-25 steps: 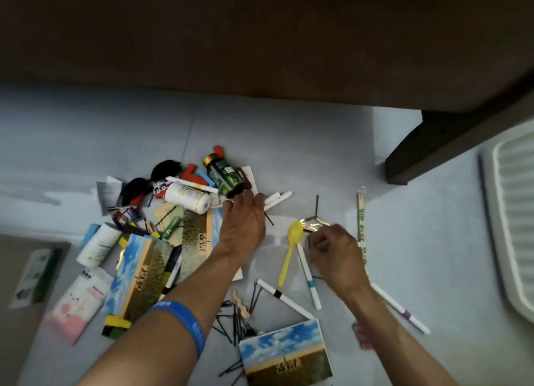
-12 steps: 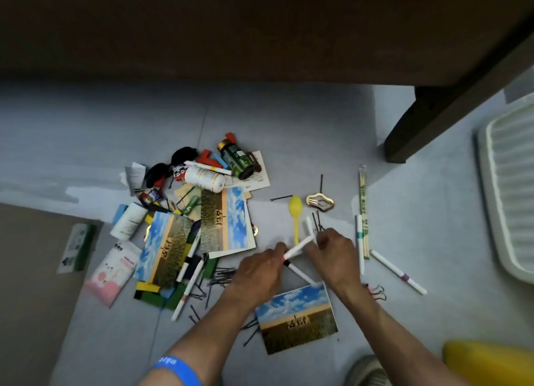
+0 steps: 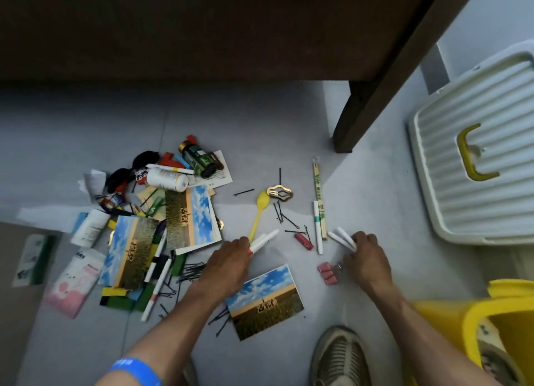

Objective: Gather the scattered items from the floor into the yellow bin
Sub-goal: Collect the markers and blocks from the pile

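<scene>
My left hand (image 3: 228,263) grips two white pens (image 3: 264,239) low over the floor, beside a yellow spoon (image 3: 259,212). My right hand (image 3: 365,257) holds a pair of white pens (image 3: 341,237) a little to the right. The yellow bin (image 3: 474,322) stands at the lower right with some items inside. Between my hands lie a white pen with a green band (image 3: 317,226), wrapped chopsticks (image 3: 319,195), a red tube (image 3: 303,240) and pink clips (image 3: 327,273). A postcard (image 3: 264,302) lies under my left wrist.
A heap at the left holds postcards (image 3: 190,215), a white bottle (image 3: 167,179), a green jar (image 3: 199,158), several hairpins (image 3: 187,270) and packets. A gold clip (image 3: 279,192) lies past the spoon. A white ribbed lid (image 3: 474,171) lies right. A dark table leg (image 3: 364,102) stands behind. My shoe (image 3: 341,356) is below.
My hands, close together on the pens half a second ago, have drawn apart, each holding white pens. The right hand moved right, toward the pink clips. The view dropped, showing more of the yellow bin.
</scene>
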Demonstrator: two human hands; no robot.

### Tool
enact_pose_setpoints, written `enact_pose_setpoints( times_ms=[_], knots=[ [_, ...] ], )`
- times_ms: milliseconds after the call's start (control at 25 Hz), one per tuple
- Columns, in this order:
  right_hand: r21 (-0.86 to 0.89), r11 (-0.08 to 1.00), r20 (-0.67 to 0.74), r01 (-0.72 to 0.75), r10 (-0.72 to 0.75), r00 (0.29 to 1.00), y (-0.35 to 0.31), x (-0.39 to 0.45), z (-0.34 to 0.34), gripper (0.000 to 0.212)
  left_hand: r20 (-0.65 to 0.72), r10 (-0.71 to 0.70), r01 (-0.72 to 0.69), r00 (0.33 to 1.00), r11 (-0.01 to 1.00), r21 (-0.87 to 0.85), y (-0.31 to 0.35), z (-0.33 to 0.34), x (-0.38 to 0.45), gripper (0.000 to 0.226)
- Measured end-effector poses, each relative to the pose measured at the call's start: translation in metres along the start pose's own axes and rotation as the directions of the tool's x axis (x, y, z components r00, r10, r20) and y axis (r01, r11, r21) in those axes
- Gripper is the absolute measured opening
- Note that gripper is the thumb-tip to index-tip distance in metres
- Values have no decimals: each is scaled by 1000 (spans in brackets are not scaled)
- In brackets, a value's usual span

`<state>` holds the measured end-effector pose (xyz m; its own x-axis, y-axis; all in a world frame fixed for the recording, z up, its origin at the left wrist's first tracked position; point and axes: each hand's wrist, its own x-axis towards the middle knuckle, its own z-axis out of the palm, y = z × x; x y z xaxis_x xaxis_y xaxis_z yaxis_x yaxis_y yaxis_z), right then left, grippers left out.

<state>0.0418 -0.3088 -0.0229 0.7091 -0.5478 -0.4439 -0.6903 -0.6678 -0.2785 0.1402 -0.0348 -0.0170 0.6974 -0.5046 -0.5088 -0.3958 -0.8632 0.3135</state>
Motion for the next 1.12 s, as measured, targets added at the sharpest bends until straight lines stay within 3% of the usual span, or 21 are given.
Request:
enact_pose_setpoints(
  times_ms=[40, 80, 160, 280, 360, 480, 600, 680, 840, 960, 1040, 1120],
  knots=[
    [11, 1000, 16, -13, 13, 1000, 3, 0, 0, 19, 14, -66, 67, 998, 973, -222, -1, -2, -1, 10],
    [11, 1000, 23, -14, 13, 1000, 3, 0, 0, 18, 59, -117, 131, 991, 879, -459, 0, -3, -1, 9],
    [1, 1000, -13, 26, -26, 1000, -3, 0, 2, 16, 129, -213, 233, 969, 590, -773, 6, 0, 2, 9],
    [128, 986, -148, 111, -91, 985, -27, 9, 5, 14, 173, -357, 272, 918, 248, -930, 21, 0, 13, 14],
    [174, 976, -129, 133, -112, 985, -48, 19, 8, 13, 217, -377, 290, 901, 148, -946, 29, 1, 15, 14],
    [175, 981, -7, 89, -89, 996, -69, 26, 23, 26, 258, -312, 313, 914, 138, -940, 37, -1, 8, 19],
    [191, 976, -16, 105, -104, 994, -79, 21, 31, 23, 250, -308, 295, 918, 107, -949, 39, -10, 5, 15],
    [351, 926, -27, 138, -138, 990, -93, 12, 28, 17, 232, -297, 275, 926, 114, -954, 40, -17, 6, 14],
    [807, 585, 233, -85, -182, 955, -140, -20, 24, 19, 121, -168, 161, 978, 251, -955, 48, -27, 3, 20],
    [847, 481, 350, -226, -187, 918, -158, -40, 28, 25, 104, -183, 175, 977, 427, -887, 46, -32, -4, 36],
    [883, 326, 414, -337, -205, 887, -158, -48, 36, 35, 103, -181, 188, 978, 552, -812, 47, -33, -12, 43],
    [899, 149, 436, -411, -239, 867, -159, -51, 44, 49, 145, -222, 247, 964, 552, -796, 49, -31, -15, 48]
  ],
)
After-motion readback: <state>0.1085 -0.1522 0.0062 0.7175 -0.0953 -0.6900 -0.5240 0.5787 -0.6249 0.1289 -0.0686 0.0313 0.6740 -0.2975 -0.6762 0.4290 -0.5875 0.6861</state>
